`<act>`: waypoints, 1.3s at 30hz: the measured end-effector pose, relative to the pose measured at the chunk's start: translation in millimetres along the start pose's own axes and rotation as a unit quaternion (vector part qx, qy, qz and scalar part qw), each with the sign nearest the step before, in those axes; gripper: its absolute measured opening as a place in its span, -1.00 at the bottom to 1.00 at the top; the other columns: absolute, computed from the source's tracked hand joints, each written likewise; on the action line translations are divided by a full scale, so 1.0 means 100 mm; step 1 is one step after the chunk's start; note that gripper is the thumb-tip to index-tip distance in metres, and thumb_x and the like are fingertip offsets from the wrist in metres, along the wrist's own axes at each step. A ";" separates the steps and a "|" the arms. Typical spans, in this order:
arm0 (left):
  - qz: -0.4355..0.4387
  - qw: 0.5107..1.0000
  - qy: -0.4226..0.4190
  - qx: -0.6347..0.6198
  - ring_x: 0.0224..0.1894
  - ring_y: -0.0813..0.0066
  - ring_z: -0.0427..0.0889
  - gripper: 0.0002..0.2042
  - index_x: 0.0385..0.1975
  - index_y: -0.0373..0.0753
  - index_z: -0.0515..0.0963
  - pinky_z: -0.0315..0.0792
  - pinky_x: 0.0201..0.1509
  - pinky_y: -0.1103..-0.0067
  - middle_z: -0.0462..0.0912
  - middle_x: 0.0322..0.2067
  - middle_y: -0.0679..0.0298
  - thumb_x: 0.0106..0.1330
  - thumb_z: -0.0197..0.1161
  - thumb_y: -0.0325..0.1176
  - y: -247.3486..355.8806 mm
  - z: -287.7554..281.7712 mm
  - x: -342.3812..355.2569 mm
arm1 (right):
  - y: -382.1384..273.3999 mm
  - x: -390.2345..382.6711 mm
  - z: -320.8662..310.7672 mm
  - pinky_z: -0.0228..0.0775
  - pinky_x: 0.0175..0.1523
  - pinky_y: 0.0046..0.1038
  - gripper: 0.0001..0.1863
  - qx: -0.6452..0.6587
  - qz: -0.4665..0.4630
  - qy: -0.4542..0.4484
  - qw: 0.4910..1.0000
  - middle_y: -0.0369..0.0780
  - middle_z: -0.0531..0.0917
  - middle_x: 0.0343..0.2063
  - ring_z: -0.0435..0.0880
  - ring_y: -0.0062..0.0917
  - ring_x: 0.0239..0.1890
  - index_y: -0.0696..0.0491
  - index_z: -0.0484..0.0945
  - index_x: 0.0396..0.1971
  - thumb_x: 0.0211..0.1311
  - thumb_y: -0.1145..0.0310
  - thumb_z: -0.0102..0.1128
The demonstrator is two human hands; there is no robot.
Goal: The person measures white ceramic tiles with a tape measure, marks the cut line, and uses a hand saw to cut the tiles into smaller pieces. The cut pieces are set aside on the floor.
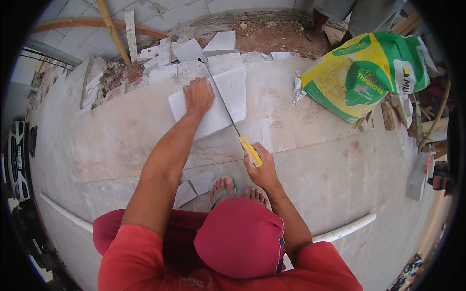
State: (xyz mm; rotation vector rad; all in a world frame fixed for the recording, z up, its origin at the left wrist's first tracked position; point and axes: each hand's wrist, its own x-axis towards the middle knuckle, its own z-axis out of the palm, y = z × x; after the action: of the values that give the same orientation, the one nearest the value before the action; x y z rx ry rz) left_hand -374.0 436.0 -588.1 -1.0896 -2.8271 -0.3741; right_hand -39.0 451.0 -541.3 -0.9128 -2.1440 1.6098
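Observation:
A pale lightweight concrete block [230, 89] lies flat on the floor in front of me. My left hand [199, 95] bears down on its left part, the fingers bent against its surface. In my right hand [262, 167] is the yellow handle of a handsaw [251, 151], with the fingers wrapped round it. Its thin dark blade slants up and left across the block, just right of my left hand. How deep the blade sits in the block I cannot tell.
Broken block pieces [219, 42] line the rubble strip along the far wall. A green and yellow bag [359, 77] stands at the right, near another person's legs [335, 14]. Smaller offcuts [200, 182] lie by my feet. A white pipe [347, 228] rests behind them.

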 end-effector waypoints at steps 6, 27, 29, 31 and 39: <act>-0.017 1.000 -0.015 -0.002 0.21 0.11 0.60 -0.66 0.06 -0.27 0.68 0.28 0.32 0.07 0.70 0.06 0.08 0.58 0.05 -0.22 -0.10 -0.03 -0.04 | 0.00 -0.93 -0.29 0.58 -0.27 -0.20 -0.81 -0.022 0.069 -0.026 0.997 0.07 0.68 -0.44 0.73 0.09 -0.38 0.13 0.54 -0.20 0.47 0.33 0.29; -0.006 1.000 -0.007 0.011 0.19 0.04 0.62 -0.63 0.13 -0.32 0.65 0.32 0.30 0.03 0.71 0.06 0.03 0.60 0.05 -0.20 0.01 -0.03 -0.04 | 0.08 -0.37 -0.18 0.49 -0.28 -0.32 -0.84 0.007 0.013 -0.013 1.000 -0.01 0.59 -0.49 0.59 -0.29 -0.44 0.18 0.55 -0.22 0.44 0.39 0.28; -0.001 1.000 -0.009 0.012 0.20 0.05 0.62 -0.62 0.14 -0.32 0.65 0.32 0.31 0.02 0.71 0.06 0.03 0.59 0.05 -0.20 -0.01 0.05 -0.02 | 0.03 0.06 0.01 0.40 -0.31 -0.36 -0.84 0.022 -0.011 0.005 1.000 -0.09 0.49 -0.55 0.42 -0.47 -0.48 0.18 0.49 -0.29 0.46 0.42 0.25; -0.012 1.000 0.007 0.002 0.19 0.03 0.62 -0.63 0.11 -0.32 0.66 0.32 0.31 0.02 0.71 0.05 0.02 0.58 0.06 -0.20 -0.02 0.00 -0.02 | 0.00 0.10 0.04 0.39 -0.32 -0.36 -0.84 0.025 0.001 0.006 1.000 -0.08 0.48 -0.55 0.40 -0.46 -0.49 0.18 0.47 -0.30 0.47 0.45 0.23; -0.013 1.000 0.002 -0.001 0.17 0.02 0.63 -0.68 -0.01 -0.30 0.66 0.31 0.30 0.01 0.72 0.02 0.01 0.55 0.08 -0.21 -0.12 -0.06 -0.06 | 0.16 -1.13 -0.50 0.55 -0.28 -0.32 -0.83 0.020 0.025 -0.022 0.999 -0.02 0.65 -0.49 0.68 -0.39 -0.47 0.16 0.57 -0.21 0.44 0.37 0.29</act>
State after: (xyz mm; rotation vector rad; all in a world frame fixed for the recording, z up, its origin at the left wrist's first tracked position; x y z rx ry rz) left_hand -377.6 422.4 -585.4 -1.0506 -2.8407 -0.3803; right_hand 79.9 417.0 -526.3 -0.9326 -2.1255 1.7061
